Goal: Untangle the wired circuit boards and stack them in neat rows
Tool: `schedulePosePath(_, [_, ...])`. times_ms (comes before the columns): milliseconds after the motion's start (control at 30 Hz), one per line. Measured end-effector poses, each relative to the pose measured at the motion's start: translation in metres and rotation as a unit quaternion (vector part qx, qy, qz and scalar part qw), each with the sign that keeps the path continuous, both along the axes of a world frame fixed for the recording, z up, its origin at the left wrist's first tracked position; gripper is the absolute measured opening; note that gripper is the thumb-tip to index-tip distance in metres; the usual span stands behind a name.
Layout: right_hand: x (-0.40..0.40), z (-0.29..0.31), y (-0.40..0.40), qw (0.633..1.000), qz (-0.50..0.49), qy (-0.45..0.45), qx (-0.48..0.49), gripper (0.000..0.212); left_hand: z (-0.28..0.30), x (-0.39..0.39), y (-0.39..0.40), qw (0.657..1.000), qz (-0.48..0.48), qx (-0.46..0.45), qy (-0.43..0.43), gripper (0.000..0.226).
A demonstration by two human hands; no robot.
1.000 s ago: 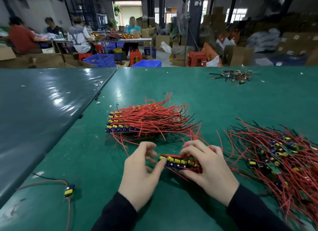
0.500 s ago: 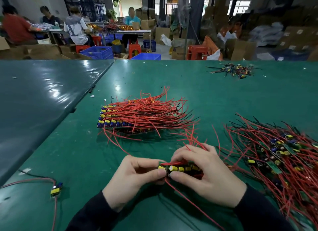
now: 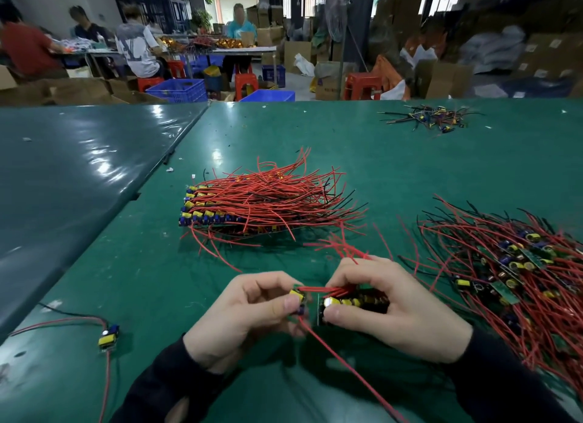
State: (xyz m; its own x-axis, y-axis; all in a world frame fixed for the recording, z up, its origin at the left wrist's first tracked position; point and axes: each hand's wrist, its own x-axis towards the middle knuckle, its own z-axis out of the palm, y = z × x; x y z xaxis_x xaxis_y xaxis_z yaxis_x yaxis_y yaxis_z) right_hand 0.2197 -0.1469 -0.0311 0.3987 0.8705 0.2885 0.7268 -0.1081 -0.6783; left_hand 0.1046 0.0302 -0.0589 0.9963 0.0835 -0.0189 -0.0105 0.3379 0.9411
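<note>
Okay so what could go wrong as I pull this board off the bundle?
The left hand pinches one board whose red wires run under the right hand; tugging could strain the joints. The long red wire trailing toward you might snag. The tangled pile lies close enough to catch loose ends.

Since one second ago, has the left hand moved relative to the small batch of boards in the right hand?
Yes. The left hand now pinches one board and holds it just left of the batch gripped by the right hand.
</note>
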Motion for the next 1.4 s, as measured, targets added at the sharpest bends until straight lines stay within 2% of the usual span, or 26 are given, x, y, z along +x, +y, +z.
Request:
schedulePosePath(67, [0.001,-0.002,0.001,0.997,-0.057,-0.042,0.026,0.018,0.004,-0.001,0.004,0.999,0.053,0.0,-0.001,0.038])
schedulePosePath(200, [0.005,-0.009,-0.002,0.984,-0.146,-0.099,0.005,0.039,0.012,-0.003,0.01,0.984,0.174,-0.003,-0.035,0.011])
schedulePosePath(267, [0.006,-0.011,-0.003,0.968,-0.204,-0.143,0.029,0.036,0.014,-0.004,0.012,0.975,0.212,-0.023,-0.064,0.017])
schedulePosePath(367, [0.009,-0.006,-0.003,0.903,-0.316,-0.266,0.116,0.021,0.016,-0.005,0.009,0.972,0.21,-0.039,-0.095,0.027])
schedulePosePath(400, [0.01,-0.005,-0.005,0.889,-0.331,-0.272,0.165,0.015,0.015,-0.005,0.007,0.974,0.199,-0.035,-0.098,0.036])
schedulePosePath(433, [0.009,-0.003,-0.006,0.892,-0.322,-0.229,0.218,0.01,0.014,-0.005,0.005,0.977,0.189,-0.028,-0.097,0.045])
schedulePosePath(500, [0.008,0.002,-0.008,0.926,-0.248,-0.015,0.285,0.008,0.01,-0.003,-0.001,0.98,0.176,-0.011,-0.089,0.053])
schedulePosePath(567, [0.003,0.005,-0.003,0.931,-0.155,0.217,0.248,0.015,0.007,-0.002,-0.006,0.984,0.161,0.007,-0.081,0.054])
schedulePosePath(633, [-0.003,-0.001,0.003,0.924,-0.093,0.332,0.165,0.029,0.002,0.0,-0.011,0.984,0.152,0.043,-0.079,0.046])
schedulePosePath(733, [-0.014,-0.007,0.011,0.927,-0.035,0.36,0.103,0.029,0.001,0.0,-0.015,0.981,0.141,0.101,-0.081,0.032])
schedulePosePath(867, [-0.018,-0.009,0.012,0.936,-0.029,0.329,0.122,0.029,0.001,0.0,-0.015,0.982,0.112,0.134,-0.069,0.023])
schedulePosePath(1000, [-0.02,-0.012,0.013,0.945,-0.048,0.305,0.109,0.023,-0.001,0.0,-0.015,0.973,0.138,0.177,-0.059,0.026])
schedulePosePath(1067, [-0.024,-0.016,0.015,0.935,-0.058,0.333,0.105,0.024,-0.003,0.0,-0.016,0.962,0.158,0.213,-0.059,0.024])
schedulePosePath(1133, [-0.027,-0.019,0.017,0.923,-0.06,0.364,0.106,0.029,-0.003,0.001,-0.018,0.963,0.162,0.209,-0.052,0.025])
schedulePosePath(1233, [-0.024,-0.02,0.016,0.914,-0.059,0.386,0.109,0.033,-0.001,0.001,-0.018,0.966,0.154,0.202,-0.056,0.038])
schedulePosePath(1367, [-0.023,-0.018,0.014,0.866,-0.043,0.489,0.096,0.027,0.001,-0.003,-0.019,0.956,0.159,0.237,-0.066,0.032])
schedulePosePath(1400, [-0.023,-0.017,0.014,0.863,-0.036,0.496,0.087,0.024,0.001,-0.003,-0.019,0.958,0.154,0.234,-0.065,0.033])
